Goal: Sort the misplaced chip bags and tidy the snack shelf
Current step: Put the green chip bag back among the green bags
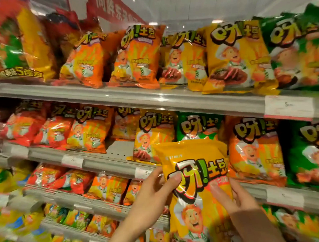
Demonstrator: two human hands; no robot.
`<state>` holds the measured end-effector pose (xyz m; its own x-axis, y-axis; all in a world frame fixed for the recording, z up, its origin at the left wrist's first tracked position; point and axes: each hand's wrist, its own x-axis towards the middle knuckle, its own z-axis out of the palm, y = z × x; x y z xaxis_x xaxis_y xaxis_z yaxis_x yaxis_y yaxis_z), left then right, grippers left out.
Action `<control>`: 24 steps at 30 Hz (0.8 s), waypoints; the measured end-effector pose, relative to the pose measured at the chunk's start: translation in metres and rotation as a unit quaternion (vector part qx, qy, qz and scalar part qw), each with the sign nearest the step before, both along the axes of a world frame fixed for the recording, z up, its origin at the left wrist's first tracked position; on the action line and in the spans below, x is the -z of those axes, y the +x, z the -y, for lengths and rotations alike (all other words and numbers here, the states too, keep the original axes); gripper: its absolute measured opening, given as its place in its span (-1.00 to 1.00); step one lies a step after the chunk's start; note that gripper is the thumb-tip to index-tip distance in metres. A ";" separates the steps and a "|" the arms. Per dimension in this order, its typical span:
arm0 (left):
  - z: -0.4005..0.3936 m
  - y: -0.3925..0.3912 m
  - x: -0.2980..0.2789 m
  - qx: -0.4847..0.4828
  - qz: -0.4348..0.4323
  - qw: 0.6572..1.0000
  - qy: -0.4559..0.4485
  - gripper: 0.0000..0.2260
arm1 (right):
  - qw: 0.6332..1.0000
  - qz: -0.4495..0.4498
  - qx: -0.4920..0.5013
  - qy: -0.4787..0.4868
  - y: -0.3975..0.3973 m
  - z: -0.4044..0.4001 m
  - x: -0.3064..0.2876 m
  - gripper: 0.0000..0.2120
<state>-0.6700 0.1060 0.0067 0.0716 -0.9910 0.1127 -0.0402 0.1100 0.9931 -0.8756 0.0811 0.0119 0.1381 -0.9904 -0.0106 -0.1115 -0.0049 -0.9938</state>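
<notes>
Both hands hold one yellow chip bag (195, 176) upright in front of the middle shelf (109, 162), so the step in hand looks like the carrying part of a sort: a bag already lifted and waiting for its proper row. The left hand (153, 192) grips the bag's left edge, its thumb pressed flat across the printed front and the other fingers (156, 174) curled behind. The right hand (232, 196) takes the right edge lower down, thumb on the front, the remaining fingers hidden behind the foil, so both hands are closed on the bag rather than spread.

The bag hangs just in front of a green bag (198, 126) and just beside an orange bag (253, 148) on the middle shelf, neither of which matches its colour. A matching yellow bag on the middle shelf (154, 134) stands just to the left, and more yellow bags on the top shelf (235, 56) stand in a row higher up. A bare strip of shelf floor (117, 149) shows left of that middle yellow bag.

The next move, as I judge it, calls for picking one of those yellow rows and sliding the bag in upright, face forward, without knocking its neighbours over. The green and orange bags mixed along the middle shelf suggest more sorting remains
</notes>
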 end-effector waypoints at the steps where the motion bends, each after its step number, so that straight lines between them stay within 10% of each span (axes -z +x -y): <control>1: 0.002 0.022 0.000 -0.002 -0.002 1.000 -0.003 -0.74 | 1.000 -0.010 0.000 0.003 0.023 0.001 0.002 -0.72; 6: 0.015 0.117 0.000 0.004 -0.006 1.000 0.004 -0.78 | 0.998 -0.060 0.012 -0.001 0.117 0.012 0.005 -0.90; 12: 0.035 0.188 0.005 0.025 0.035 0.999 0.013 -0.87 | 0.989 -0.145 0.030 0.012 0.187 0.021 0.001 0.08; 15: 0.045 0.192 -0.005 0.021 0.041 0.999 0.025 -0.99 | 0.989 -0.141 0.046 -0.018 0.192 0.027 -0.010 0.01; 24: 0.116 0.170 0.003 -0.076 0.187 0.978 -0.047 -0.34 | 0.977 -0.133 0.148 -0.078 0.143 0.040 -0.039 0.08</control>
<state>-0.4998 -0.0102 0.0039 0.1541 -0.9559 0.2501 -0.4215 0.1653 0.8916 -0.7322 0.0409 0.0514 -0.1408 -0.9792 0.1460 -0.3849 -0.0818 -0.9193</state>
